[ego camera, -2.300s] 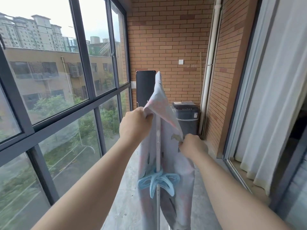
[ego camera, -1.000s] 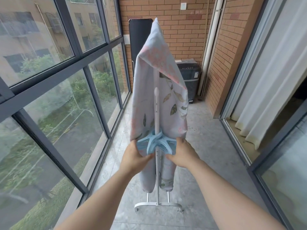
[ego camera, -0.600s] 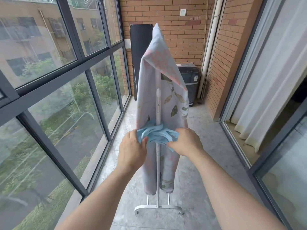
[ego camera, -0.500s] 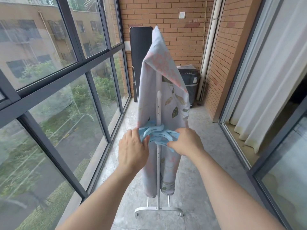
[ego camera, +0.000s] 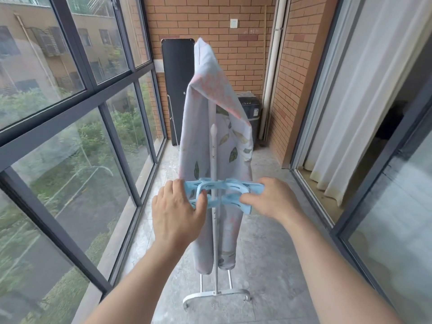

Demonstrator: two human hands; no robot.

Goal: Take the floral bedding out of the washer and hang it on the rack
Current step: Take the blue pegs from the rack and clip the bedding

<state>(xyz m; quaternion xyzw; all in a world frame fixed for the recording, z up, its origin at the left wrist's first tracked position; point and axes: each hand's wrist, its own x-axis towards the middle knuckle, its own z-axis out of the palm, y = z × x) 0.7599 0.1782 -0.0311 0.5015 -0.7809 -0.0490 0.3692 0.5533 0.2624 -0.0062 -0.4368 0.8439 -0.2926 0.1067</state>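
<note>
floral bedding (ego camera: 217, 127) is hanging draped over the white rack (ego camera: 215, 293), frame centre. left hand (ego camera: 176, 213) and right hand (ego camera: 273, 199) are each gripping one end of the blue plastic hangers (ego camera: 222, 192) at the rack pole, just below centre.

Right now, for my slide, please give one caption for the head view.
Left hand and right hand grip blue hangers at the white rack, floral bedding draped over it.

Off bedding (ego camera: 211, 108) — left hand (ego camera: 175, 213), right hand (ego camera: 273, 199) now grip blue hanger (ego camera: 221, 189).
</note>
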